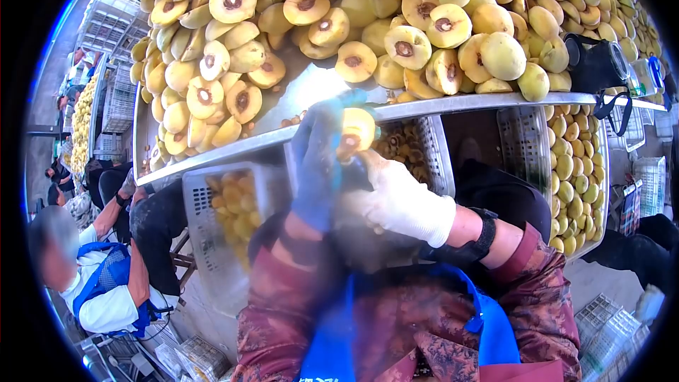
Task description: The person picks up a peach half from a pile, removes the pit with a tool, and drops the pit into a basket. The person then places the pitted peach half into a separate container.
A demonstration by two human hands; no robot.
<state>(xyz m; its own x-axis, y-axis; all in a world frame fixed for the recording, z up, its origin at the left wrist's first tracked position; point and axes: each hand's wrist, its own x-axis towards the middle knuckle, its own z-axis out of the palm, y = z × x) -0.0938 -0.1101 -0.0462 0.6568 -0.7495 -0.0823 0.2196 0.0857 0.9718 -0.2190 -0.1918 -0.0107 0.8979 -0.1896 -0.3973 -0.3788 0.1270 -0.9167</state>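
Observation:
My left hand (316,163), in a blue glove, is wrapped round a halved yellow fruit (358,127) just in front of the metal table edge. The fruit's cut face and brown centre show. Beside it, my right hand (399,198) in a white knitted glove has its fingers closed close under the fruit. Whatever it grips is blurred and too small to name. Beyond the edge, halved fruits (355,61) with brown pits are heaped on the metal table (283,125).
Below the edge stand a crate (205,240) of yellow pieces, a crate (440,155) of small brown-centred bits and a crate (601,219) of fruits. A black object with a strap (598,64) sits at the right edge. Another person (106,290) sits at left.

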